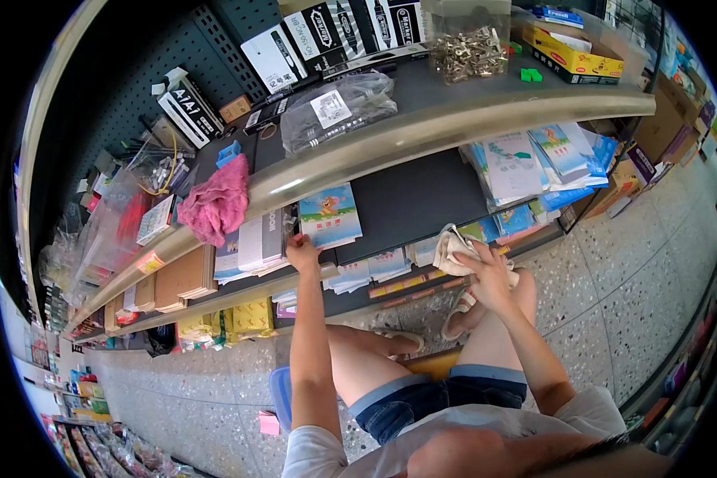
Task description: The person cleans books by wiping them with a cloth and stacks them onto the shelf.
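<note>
My left hand (302, 253) reaches onto the lower shelf, its fingers curled at the left edge of a blue cartoon-covered notebook (331, 213). Close by on the left is a stack of white and grey notebooks (261, 241); the fingertips are partly hidden between the two. My right hand (492, 279) is closed around a crumpled whitish cloth (448, 253), held in front of the shelf edge above my knee. A pink cloth (217, 201) hangs over the upper shelf's front rail, up and left of my left hand.
The upper shelf (422, 99) carries marker boxes (319, 38), a bagged pack (338, 111), a bin of metal clips (472, 52) and a yellow box (573, 56). Booklets (526, 163) are piled at the lower shelf's right. A blue stool edge (280, 394) is beside my leg.
</note>
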